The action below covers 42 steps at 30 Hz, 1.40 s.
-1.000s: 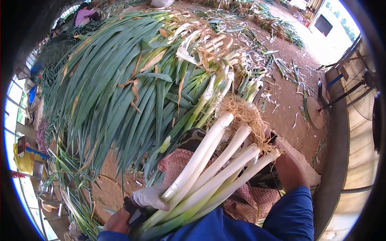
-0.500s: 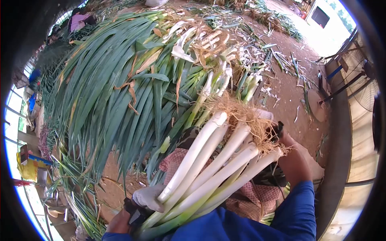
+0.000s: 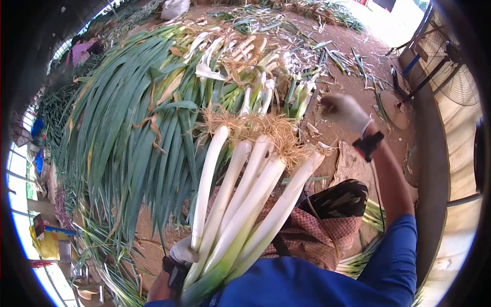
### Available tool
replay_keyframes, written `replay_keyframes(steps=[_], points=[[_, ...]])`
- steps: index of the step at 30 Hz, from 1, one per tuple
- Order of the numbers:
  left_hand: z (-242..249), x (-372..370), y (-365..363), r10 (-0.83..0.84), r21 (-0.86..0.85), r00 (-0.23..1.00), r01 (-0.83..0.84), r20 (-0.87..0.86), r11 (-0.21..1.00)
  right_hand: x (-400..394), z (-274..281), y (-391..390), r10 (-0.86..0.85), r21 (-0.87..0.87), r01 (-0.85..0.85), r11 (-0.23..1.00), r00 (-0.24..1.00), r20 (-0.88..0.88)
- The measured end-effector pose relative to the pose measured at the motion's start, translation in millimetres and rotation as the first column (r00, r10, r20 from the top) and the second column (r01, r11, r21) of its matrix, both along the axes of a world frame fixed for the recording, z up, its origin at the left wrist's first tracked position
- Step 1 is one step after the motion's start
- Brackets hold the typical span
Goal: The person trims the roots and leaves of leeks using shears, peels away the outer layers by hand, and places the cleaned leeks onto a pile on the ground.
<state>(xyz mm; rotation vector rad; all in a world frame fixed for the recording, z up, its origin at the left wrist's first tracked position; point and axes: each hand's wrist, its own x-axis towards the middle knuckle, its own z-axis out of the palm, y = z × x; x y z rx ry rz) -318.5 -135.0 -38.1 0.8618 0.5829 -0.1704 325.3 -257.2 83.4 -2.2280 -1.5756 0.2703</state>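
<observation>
My left hand (image 3: 183, 250), in a pale glove, is closed around the lower part of a bunch of several leeks (image 3: 245, 199). Their thick white shafts fan out upward, and tangled brown roots (image 3: 276, 134) top them. The green ends run down against my blue shirt. To the right of the roots, apart from the bunch, my gloved right hand (image 3: 345, 111) is raised over the dirt floor. Motion smears its fingers, so I cannot make out whether they hold anything. A black band (image 3: 369, 146) circles the right wrist.
A large heap of leeks (image 3: 128, 128) with long green leaves lies ahead and left. Peeled scraps (image 3: 302, 64) litter the dirt floor (image 3: 353, 71). A fan (image 3: 450, 77) stands by the right wall. A checked cloth (image 3: 327, 230) covers my lap, and a person (image 3: 82, 51) is at far left.
My right hand has come out from behind the root ends and moved up and right. The bunch has tilted more upright and shifted left, still held in my left hand.
</observation>
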Motion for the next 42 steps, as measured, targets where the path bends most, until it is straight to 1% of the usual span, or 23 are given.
replay_keyframes(steps=[1,2,3,4,6,11,12,15,17,18,19,20,21,23,25,27,29,32,35,36,39,40,42], points=[[1.6,2.7,1.2,-0.003,-0.003,1.000,0.003,0.002,1.000,-28.2,2.3,2.7,0.000,-0.057,-0.009,0.998,0.987,-0.158],[3.1,7.1,1.4,-0.038,0.014,0.999,0.038,0.017,0.999,-38.8,-11.1,6.4,0.143,-0.010,-0.152,0.988,0.945,-0.294],[5.7,11.6,1.0,-0.070,0.033,0.997,0.069,0.028,0.997,-40.7,-36.5,9.3,0.310,0.176,-0.259,0.950,0.689,-0.656],[12.2,17.8,-2.2,-0.097,0.017,0.994,0.096,0.046,0.995,-72.1,-26.7,16.9,0.499,0.321,-0.385,0.865,0.600,-0.626],[20.2,24.5,-4.2,-0.173,0.107,0.984,0.168,0.048,0.980,-95.8,-27.9,22.4,0.504,0.328,-0.422,0.845,0.423,-0.753],[25.5,29.0,-5.6,-0.277,0.143,0.960,0.268,0.044,0.953,-109.5,-47.3,22.5,0.504,0.367,-0.394,0.842,0.337,-0.795],[41.2,36.7,-9.7,-0.228,0.128,0.973,0.221,0.044,0.967,-107.1,-49.6,18.1,0.505,0.366,-0.395,0.843,0.345,-0.791],[24.8,25.8,-8.4,-0.231,0.143,0.971,0.220,0.060,0.965,-98.4,-53.0,7.8,0.509,0.342,-0.413,0.844,0.418,-0.753],[23.5,24.3,-10.7,-0.191,0.122,0.981,0.185,0.037,0.975,-76.6,-47.8,14.7,0.496,0.279,-0.414,0.867,0.648,-0.578],[22.3,25.0,-11.9,-0.182,0.110,0.983,0.178,0.026,0.978,-59.1,-42.8,26.0,0.430,0.222,-0.373,0.901,0.843,-0.323],[19.3,22.0,-12.1,-0.155,0.118,0.987,0.149,0.038,0.982,-41.4,-34.0,34.6,0.252,0.129,-0.253,0.959,0.967,0.023],[14.9,13.1,-10.5,-0.131,0.124,0.990,0.124,0.051,0.984,-22.3,-11.9,31.8,-0.030,-0.034,0.046,0.998,0.931,0.364],[9.8,2.5,-7.6,-0.109,0.132,0.992,0.100,0.065,0.986,14.5,-14.1,16.4,-0.192,0.070,0.179,0.981,0.891,0.410],[-5.6,-23.9,-4.8,0.047,0.202,0.998,-0.039,-0.034,0.979,39.7,-16.9,-16.1,-0.157,-0.062,0.182,0.981,0.944,0.291],[-14.8,-42.1,-1.1,0.162,0.259,0.975,-0.119,-0.150,0.959,13.7,-38.2,-40.5,0.096,-0.026,-0.097,0.995,0.995,-0.026],[-16.2,-43.2,0.7,0.215,0.317,0.955,-0.142,-0.205,0.937,-15.5,-49.4,-45.1,0.257,-0.189,-0.305,0.933,0.935,-0.243],[-12.0,-41.2,-1.3,0.231,0.373,0.941,-0.127,-0.249,0.919,-35.9,-66.5,-45.1,0.448,-0.108,-0.453,0.885,0.892,-0.063],[-9.4,-43.4,-1.8,0.243,0.453,0.920,-0.083,-0.308,0.888,-88.8,-55.6,-35.7,0.323,-0.087,-0.333,0.939,0.940,-0.112],[-12.2,-45.6,-0.4,0.257,0.465,0.922,-0.099,-0.291,0.880,-102.2,-35.4,-20.9,0.276,-0.411,-0.381,0.828,0.916,-0.293],[-13.3,-45.8,-0.7,0.261,0.461,0.924,-0.109,-0.280,0.881,-99.3,-37.9,-19.8,0.353,-0.404,-0.391,0.827,0.920,-0.167],[-14.3,-47.7,-1.2,0.253,0.448,0.933,-0.118,-0.255,0.886,-79.0,-25.7,-22.6,0.391,-0.091,-0.448,0.889,0.848,-0.356],[-14.5,-48.8,-1.9,0.247,0.439,0.938,-0.122,-0.242,0.890,-82.3,-21.2,-28.0,0.379,0.072,-0.398,0.915,0.782,-0.495],[-15.6,-47.7,-0.6,0.223,0.408,0.952,-0.122,-0.210,0.905,-90.9,-6.4,-35.3,0.442,0.089,-0.443,0.892,0.816,-0.373]])
